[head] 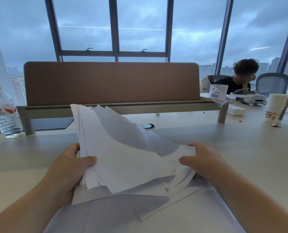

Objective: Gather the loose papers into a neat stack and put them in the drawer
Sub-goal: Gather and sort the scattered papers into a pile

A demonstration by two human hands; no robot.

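Both hands grasp a fanned bundle of white papers (123,153) from opposite sides, in the single head view. On one side the left hand (71,167) clamps the bundle's near edge, thumb lying across the top sheet and fingers curled out of sight behind it. Opposite, the right hand (200,158) pinches the other corner, thumb on top and fingertips bent over the far edge. Between the two hands the sheets stand tilted, uneven, their upper corners splayed away from the person and rising well above the hands.

Beneath the hands and the forearms more loose sheets (140,207) lie flat on the pale desk (241,145), overlapping at odd angles, some reaching the near edge of the frame.

Beyond the hands a brown divider panel (111,83) stands across the desk on short grey legs. A dark mat (52,123) lies under it, beyond the left hand. Far off to the left of the left hand stands a clear water bottle (7,113) with a red and white label. Far to the right of the right hand a stack of paper cups (274,106) stands upright, and beyond it lie a white headset (251,98) and a flat white box (235,111). Another person (237,78) sits behind that end of the desk, next to a mesh office chair (271,83). Large windows (140,27) fill the background.
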